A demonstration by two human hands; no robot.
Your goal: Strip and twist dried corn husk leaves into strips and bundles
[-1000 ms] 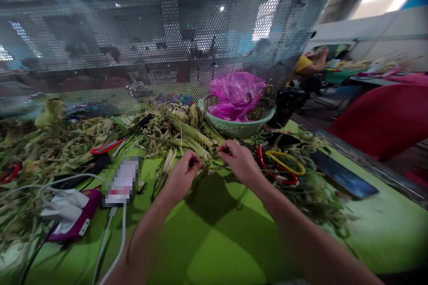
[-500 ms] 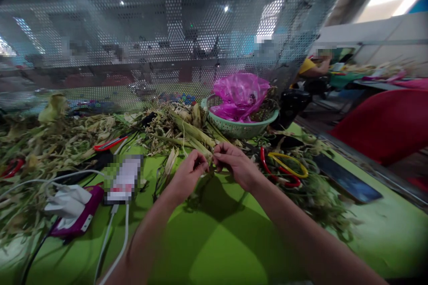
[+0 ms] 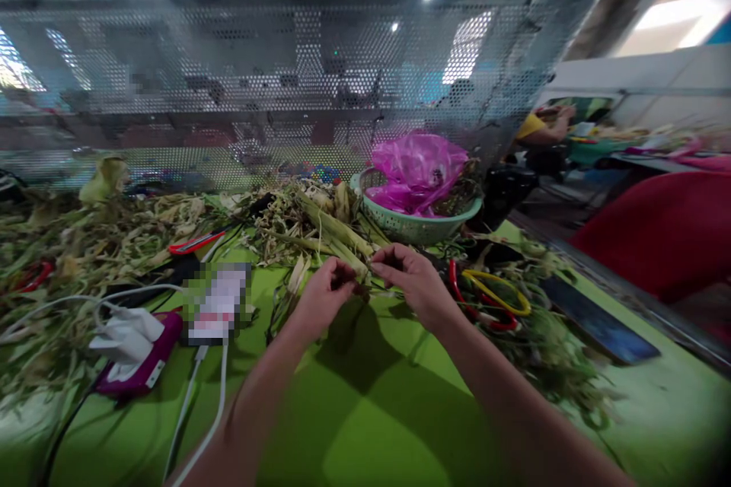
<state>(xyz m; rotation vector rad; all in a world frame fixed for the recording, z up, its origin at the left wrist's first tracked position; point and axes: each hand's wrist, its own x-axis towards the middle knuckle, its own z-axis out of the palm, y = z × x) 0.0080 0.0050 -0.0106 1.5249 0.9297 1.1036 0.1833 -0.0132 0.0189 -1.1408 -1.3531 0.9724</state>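
Both my hands are together over the green tabletop, just in front of a heap of long dry plant stalks. My left hand is closed, thumb pressed to the fingers. Facing it, a short gap away, my right hand pinches with thumb and index finger. Whatever thin or small piece sits in either pinch is too small to make out. Right of my right hand lie tools with red handles and yellow handles among green plant scraps.
A pale green basket holding a pink plastic bag stands behind. Leftward are dry leaves, a red cutter, a blurred phone and a purple power strip with cables. A dark phone lies right. Perforated metal panel behind.
My hands have drawn slightly apart, the right one shifting a little to the right. The whole view has shifted slightly; the things on the table look unmoved.
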